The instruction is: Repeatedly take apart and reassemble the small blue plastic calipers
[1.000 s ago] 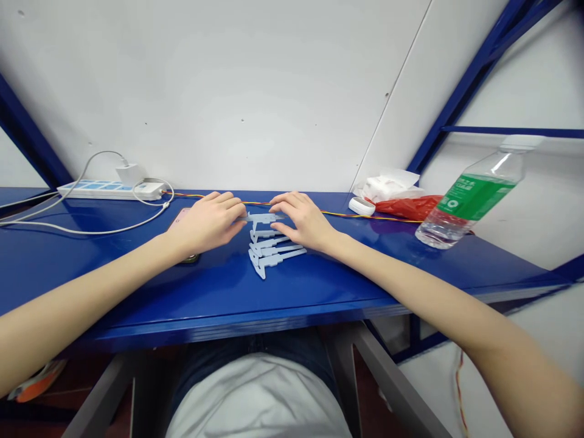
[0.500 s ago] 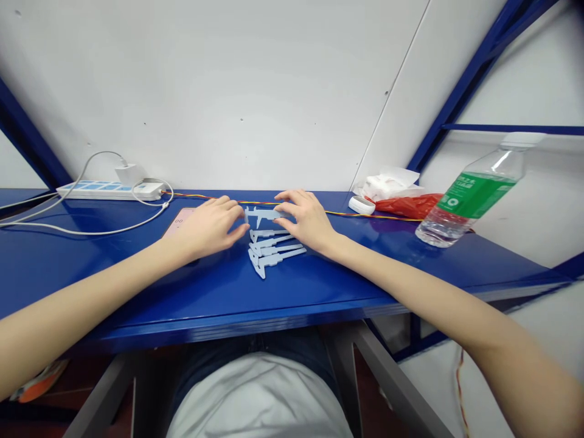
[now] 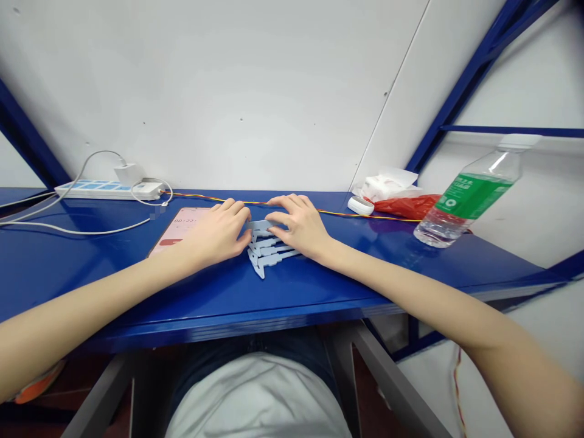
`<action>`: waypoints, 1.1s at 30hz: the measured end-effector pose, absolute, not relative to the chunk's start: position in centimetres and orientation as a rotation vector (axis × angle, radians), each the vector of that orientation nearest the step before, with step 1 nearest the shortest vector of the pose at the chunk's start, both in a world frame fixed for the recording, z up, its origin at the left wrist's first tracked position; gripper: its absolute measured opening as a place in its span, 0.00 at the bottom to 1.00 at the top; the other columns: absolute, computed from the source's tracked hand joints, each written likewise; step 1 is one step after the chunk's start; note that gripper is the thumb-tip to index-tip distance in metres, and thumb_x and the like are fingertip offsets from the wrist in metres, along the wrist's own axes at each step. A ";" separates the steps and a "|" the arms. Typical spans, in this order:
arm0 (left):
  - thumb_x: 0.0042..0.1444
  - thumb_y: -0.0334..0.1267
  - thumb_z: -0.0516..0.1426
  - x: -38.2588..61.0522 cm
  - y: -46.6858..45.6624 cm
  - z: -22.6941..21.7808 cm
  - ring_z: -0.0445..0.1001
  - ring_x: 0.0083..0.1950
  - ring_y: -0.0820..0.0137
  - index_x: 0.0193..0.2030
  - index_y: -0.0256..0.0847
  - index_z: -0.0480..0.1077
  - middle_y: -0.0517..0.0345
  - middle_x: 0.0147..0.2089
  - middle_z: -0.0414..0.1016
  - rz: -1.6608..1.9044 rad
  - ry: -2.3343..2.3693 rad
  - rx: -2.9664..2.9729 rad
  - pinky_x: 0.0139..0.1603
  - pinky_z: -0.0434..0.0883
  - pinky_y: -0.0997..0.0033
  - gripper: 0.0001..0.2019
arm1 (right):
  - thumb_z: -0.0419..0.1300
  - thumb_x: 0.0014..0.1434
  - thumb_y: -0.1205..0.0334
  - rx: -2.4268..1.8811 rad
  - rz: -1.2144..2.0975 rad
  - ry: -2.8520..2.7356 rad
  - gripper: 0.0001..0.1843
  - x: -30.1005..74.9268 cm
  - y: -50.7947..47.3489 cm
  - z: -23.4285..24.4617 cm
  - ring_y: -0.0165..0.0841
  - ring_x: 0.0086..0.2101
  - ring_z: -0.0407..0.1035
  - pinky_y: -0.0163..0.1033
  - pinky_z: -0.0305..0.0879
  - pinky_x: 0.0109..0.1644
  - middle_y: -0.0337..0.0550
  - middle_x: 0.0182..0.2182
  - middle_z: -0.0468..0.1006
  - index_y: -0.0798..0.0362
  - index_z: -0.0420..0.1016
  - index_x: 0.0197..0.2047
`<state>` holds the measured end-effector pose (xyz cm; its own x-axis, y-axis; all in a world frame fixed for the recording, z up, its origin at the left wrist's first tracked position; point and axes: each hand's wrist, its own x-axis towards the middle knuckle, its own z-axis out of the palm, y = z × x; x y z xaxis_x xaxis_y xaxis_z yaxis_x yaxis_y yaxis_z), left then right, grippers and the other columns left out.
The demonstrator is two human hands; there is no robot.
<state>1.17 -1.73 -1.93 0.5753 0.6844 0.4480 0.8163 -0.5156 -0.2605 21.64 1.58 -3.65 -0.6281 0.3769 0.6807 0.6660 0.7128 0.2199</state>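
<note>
Pale blue plastic vernier calipers (image 3: 269, 250) lie in a fanned stack on the blue steel bench (image 3: 91, 277). Left hand (image 3: 212, 234) and right hand (image 3: 296, 226) flank the stack, fingers curled inward, tips at the top caliper (image 3: 258, 226); can't tell if they're gripping it. Phone (image 3: 176, 234) with pink screen just left of the stack, water bottle (image 3: 465, 207) well right of it

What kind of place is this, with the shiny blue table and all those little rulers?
It looks like a small workshop or lab, though I can't be sure. There's a blue metal workbench, a pile of pale blue plastic calipers for measuring, and a power strip near a twisted orange and yellow wire.
</note>
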 end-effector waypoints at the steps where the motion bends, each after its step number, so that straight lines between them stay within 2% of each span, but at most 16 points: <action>1: 0.57 0.36 0.48 1.3 -1.7 -2.0 0.69 0.45 0.60 0.37 0.38 0.67 0.50 0.40 0.72 -0.397 -1.217 -2.369 0.46 0.69 0.61 0.08 | 0.61 0.58 0.62 -0.775 -0.627 -2.306 0.04 21.6 1.5 -3.7 0.38 0.45 0.65 0.45 0.58 0.49 0.45 0.47 0.75 0.51 0.77 0.35; 7: 0.52 0.32 0.49 2.0 -2.0 -1.8 0.69 0.46 0.59 0.35 0.38 0.66 0.48 0.40 0.72 -0.398 -1.367 -2.408 0.47 0.69 0.60 0.07 | 0.60 0.58 0.63 -0.745 -0.632 -2.323 0.04 21.4 1.3 -3.6 0.38 0.46 0.64 0.46 0.57 0.50 0.43 0.49 0.75 0.50 0.76 0.36; 11: 0.47 0.25 0.46 1.6 -1.8 -1.8 0.69 0.45 0.60 0.36 0.39 0.66 0.49 0.40 0.73 -0.417 -1.343 -2.425 0.46 0.69 0.61 0.12 | 0.59 0.59 0.62 -0.785 -0.590 -2.305 0.05 21.5 1.5 -3.6 0.38 0.45 0.65 0.46 0.57 0.50 0.42 0.48 0.75 0.49 0.77 0.36; 13: 0.48 0.26 0.46 1.1 -1.5 -1.8 0.69 0.46 0.59 0.38 0.38 0.67 0.48 0.42 0.73 -0.427 -1.328 -2.393 0.45 0.69 0.59 0.13 | 0.59 0.58 0.62 -0.848 -0.547 -2.298 0.05 21.7 1.8 -3.6 0.38 0.46 0.65 0.47 0.57 0.50 0.43 0.47 0.75 0.49 0.77 0.36; 16: 0.54 0.32 0.47 0.1 -0.9 -2.0 0.68 0.49 0.54 0.42 0.36 0.68 0.43 0.44 0.73 -0.420 -1.325 -2.267 0.46 0.68 0.55 0.12 | 0.60 0.57 0.61 -0.975 -0.462 -2.274 0.04 22.3 2.4 -3.5 0.39 0.46 0.66 0.48 0.58 0.50 0.44 0.47 0.75 0.49 0.78 0.35; 19: 0.57 0.36 0.47 -0.7 -0.4 -2.1 0.69 0.47 0.53 0.40 0.35 0.70 0.42 0.41 0.73 -0.377 -1.296 -2.200 0.46 0.68 0.53 0.12 | 0.61 0.56 0.61 -1.063 -0.399 -2.238 0.04 22.8 2.9 -3.5 0.40 0.46 0.66 0.49 0.58 0.49 0.45 0.46 0.75 0.49 0.78 0.34; 27: 0.59 0.34 0.46 0.6 -1.5 -2.1 0.70 0.42 0.60 0.36 0.37 0.70 0.48 0.37 0.73 -0.248 -1.026 -2.431 0.44 0.68 0.60 0.11 | 0.63 0.55 0.61 -0.949 -0.358 -2.310 0.03 22.1 1.9 -3.3 0.38 0.46 0.67 0.47 0.57 0.52 0.44 0.45 0.75 0.50 0.77 0.32; 33: 0.58 0.32 0.46 -0.3 -0.9 -2.3 0.71 0.41 0.61 0.35 0.37 0.70 0.50 0.36 0.73 -0.212 -1.044 -2.401 0.45 0.68 0.61 0.11 | 0.63 0.56 0.57 -0.882 -0.134 -2.561 0.08 22.7 1.7 -2.7 0.40 0.47 0.67 0.49 0.60 0.54 0.48 0.48 0.73 0.52 0.77 0.35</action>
<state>-0.30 -0.87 -2.28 0.6926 0.6396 0.3334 0.7190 -0.5750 -0.3904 22.70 1.69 -2.66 -0.7071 0.5660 0.4238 0.6070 0.7933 -0.0466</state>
